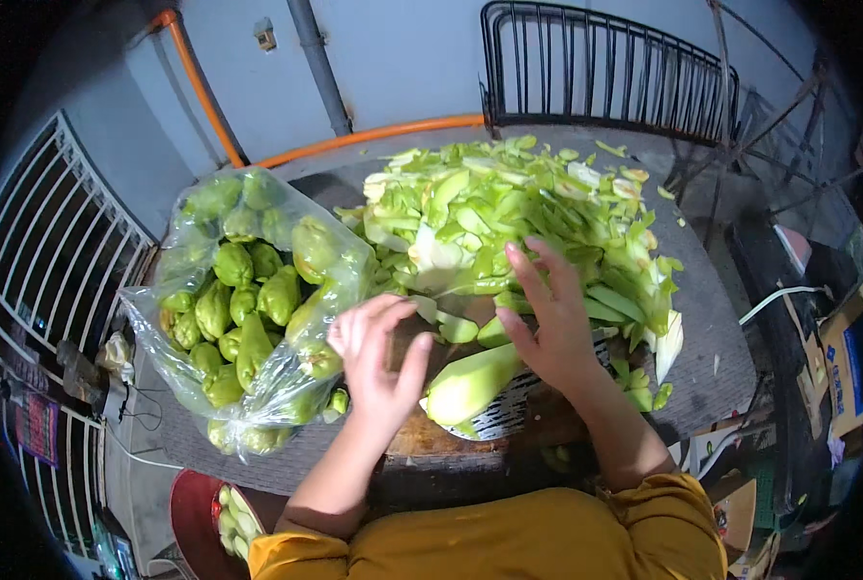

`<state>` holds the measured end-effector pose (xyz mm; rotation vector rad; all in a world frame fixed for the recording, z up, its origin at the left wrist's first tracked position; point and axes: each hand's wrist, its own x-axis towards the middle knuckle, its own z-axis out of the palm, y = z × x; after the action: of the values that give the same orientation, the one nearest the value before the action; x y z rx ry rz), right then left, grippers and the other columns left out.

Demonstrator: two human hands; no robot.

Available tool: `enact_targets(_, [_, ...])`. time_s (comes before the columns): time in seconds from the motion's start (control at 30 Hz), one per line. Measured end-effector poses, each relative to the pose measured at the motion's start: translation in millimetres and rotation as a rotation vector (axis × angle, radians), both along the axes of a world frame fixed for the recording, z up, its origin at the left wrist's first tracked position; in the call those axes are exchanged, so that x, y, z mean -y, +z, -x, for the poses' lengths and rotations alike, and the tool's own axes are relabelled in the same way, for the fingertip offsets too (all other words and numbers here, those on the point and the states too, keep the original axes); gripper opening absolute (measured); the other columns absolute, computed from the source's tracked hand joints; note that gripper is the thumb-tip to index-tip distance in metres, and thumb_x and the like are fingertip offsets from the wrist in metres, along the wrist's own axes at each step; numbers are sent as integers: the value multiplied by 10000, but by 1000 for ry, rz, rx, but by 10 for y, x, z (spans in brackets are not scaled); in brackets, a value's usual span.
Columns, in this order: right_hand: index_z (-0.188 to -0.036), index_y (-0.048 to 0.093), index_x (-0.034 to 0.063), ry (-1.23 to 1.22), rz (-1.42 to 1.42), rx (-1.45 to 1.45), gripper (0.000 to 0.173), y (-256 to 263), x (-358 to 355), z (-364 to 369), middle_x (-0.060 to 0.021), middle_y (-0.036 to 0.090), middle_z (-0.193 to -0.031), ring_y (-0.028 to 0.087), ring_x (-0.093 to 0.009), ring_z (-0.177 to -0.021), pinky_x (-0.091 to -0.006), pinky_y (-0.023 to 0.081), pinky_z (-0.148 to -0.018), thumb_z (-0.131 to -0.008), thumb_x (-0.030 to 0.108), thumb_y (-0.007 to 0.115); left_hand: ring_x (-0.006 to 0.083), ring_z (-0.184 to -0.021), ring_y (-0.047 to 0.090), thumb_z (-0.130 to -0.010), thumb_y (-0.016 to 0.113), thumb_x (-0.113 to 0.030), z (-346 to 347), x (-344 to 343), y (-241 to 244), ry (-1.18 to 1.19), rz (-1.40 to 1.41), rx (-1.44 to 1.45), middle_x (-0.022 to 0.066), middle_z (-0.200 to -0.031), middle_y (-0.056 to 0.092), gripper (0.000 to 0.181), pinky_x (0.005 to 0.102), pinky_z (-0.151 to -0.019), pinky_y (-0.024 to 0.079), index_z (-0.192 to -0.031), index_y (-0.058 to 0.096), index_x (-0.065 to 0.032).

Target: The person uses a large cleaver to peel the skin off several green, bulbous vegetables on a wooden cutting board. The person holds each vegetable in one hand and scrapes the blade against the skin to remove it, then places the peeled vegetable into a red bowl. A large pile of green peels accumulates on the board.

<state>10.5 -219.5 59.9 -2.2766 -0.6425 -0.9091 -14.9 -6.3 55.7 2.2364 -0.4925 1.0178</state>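
Observation:
A pale green peeled gourd or squash [471,386] lies in front of me, on a flat black-and-white patterned piece [500,417] over a brown wooden board [420,438]. My left hand [381,355] hovers left of it, fingers curled apart and holding nothing, beside a clear plastic bag. My right hand [551,319] is raised at the gourd's far end, fingers spread, nothing gripped; whether it touches the gourd I cannot tell. Beyond both hands spreads a large heap of green peelings [504,210]. Several whole green chayotes [247,304] fill the open plastic bag [363,254].
The table has a grey textured cover [714,348]. Below its left front edge stands a red bucket [192,515] holding pale peeled pieces [237,523]. A black metal rack [613,72] leans against the wall. Cardboard boxes [845,377] stand at right, a white grille [69,225] at left.

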Motion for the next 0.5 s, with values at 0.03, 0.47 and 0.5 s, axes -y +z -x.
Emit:
enact_targets(0.03, [-1332,437,121,-10,8,-9,589,-10,18,15,-177,417,-1265,476,-361,-1010,-448,391,-895,-777,141,633,271,-1021,495,-744,638,-122,-13,-22,-12,-11,23,15,132,-1055,574,278,376,-932,312,-1000,598,-24])
enact_targets(0.47, [-828,551,61,170,290,-363,253,128,651,596,-95,548,-868,531,-307,-853,-395,422,-742,-731,242,699,208,-1038,513,-835,547,-44,-182,-149,-107,-147,292,-63,117,-1052,563,163,321,-951,360,-977,584,27])
enact_targets(0.5, [-863,553,66,183,386,-390,279,79,669,704,-94,545,-898,525,-304,-888,-397,419,-770,-727,260,701,201,-1037,512,-838,544,-41,-179,-151,-92,-159,326,-64,113,-1053,561,161,315,-951,359,-978,583,28])
